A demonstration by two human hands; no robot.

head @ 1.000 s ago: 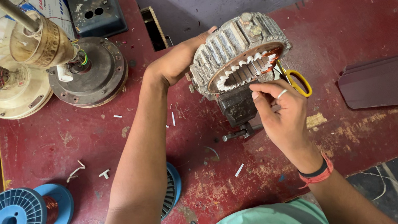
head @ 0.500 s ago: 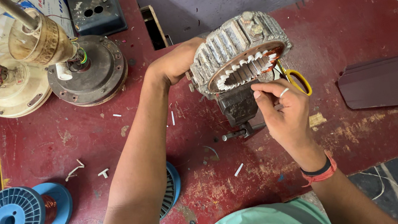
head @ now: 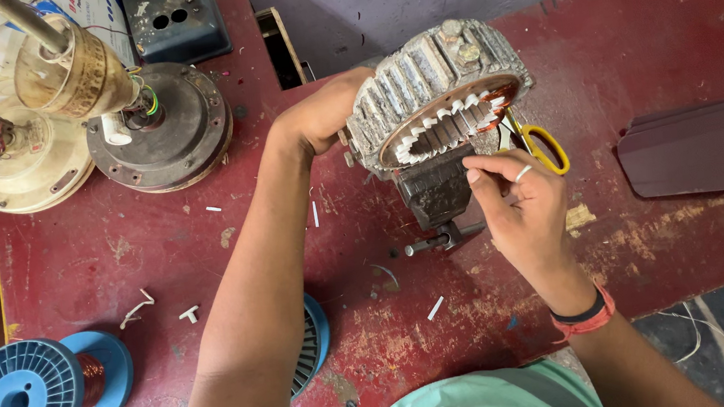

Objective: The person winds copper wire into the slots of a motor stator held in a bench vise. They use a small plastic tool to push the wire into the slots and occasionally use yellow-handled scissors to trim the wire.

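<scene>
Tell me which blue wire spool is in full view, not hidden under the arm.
The blue spool at the table's bottom-left corner, with copper wire showing between its flanges. The other spool sits mostly under the left forearm, only an edge visible.

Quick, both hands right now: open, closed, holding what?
Left hand: closed on the outer edge of the motor stator, steadying it.
Right hand: fingers pinched together at the stator's lower rim; what they grip cannot be told.

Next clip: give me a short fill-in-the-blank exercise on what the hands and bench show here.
1. The left hand grips the ring-shaped motor stator by its ____ rim.
2. The scissors beside the right hand have ____ handles.
3. The wire spool has ____ flanges.

Missing words: outer; yellow; blue
</scene>
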